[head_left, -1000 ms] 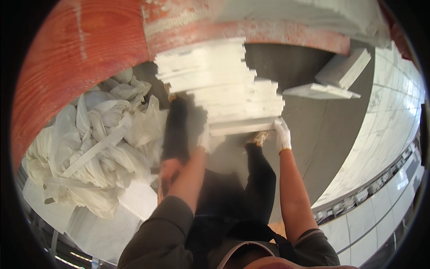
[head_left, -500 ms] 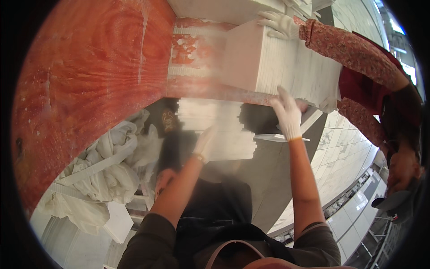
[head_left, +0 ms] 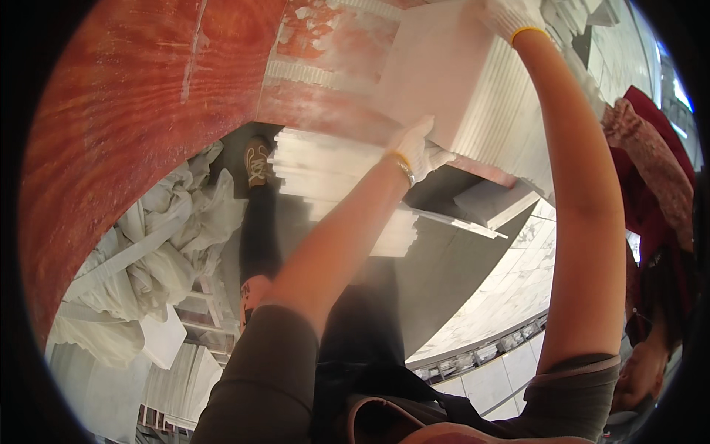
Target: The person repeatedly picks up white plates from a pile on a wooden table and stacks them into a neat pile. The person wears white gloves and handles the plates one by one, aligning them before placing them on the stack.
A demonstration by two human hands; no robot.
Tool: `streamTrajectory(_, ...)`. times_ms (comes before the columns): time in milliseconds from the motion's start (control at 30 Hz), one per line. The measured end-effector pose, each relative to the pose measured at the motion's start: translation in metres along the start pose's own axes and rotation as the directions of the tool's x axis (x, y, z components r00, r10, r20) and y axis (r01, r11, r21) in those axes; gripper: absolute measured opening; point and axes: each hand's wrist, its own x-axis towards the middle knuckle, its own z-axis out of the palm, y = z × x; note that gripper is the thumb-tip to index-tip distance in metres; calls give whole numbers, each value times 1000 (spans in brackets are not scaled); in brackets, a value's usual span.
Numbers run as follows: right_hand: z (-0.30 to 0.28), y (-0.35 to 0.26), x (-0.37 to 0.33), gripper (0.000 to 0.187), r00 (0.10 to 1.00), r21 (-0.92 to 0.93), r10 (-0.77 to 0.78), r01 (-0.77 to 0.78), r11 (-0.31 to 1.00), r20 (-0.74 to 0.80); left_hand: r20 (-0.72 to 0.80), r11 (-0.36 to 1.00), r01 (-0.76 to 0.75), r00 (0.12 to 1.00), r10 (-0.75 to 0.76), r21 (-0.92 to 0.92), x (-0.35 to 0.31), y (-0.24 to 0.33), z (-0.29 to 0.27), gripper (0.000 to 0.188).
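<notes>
A block of thin white tiles (head_left: 510, 103) stands on edge on a red, white-smeared surface (head_left: 333, 103), its broad pale face toward the left. My left hand (head_left: 416, 150), in a white knit glove, is at the block's near lower corner, thumb against the face and fingers around the bottom edge. My right hand (head_left: 514, 16), gloved too, lies at the far top edge; its fingertips are blurred and partly cut off by the frame. Below my left forearm lies a stack of white strips or tiles (head_left: 318, 159).
A large red panel (head_left: 148, 74) rises at left. Crumpled white sheeting (head_left: 166, 237) lies below it, near more stacked tiles (head_left: 177, 385). Loose white pieces (head_left: 510, 203) rest on the right. A co-worker's patterned sleeve (head_left: 651, 155) shows at far right. Dust hazes the air.
Both my hands have moved to the tile block, the left rightward to its lower corner, the right up to its far edge. The co-worker's gloved hands have left the block.
</notes>
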Motion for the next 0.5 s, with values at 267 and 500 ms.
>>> streamTrajectory(267,23,-3,32,23,999,-165,-6,-1,986,-44,-66,993,22,998,-14,119,-15,16,16,41)
streamTrajectory(500,6,-15,27,29,996,62,-17,22,998,-86,-48,883,-80,992,115,462,-36,37,21,40)
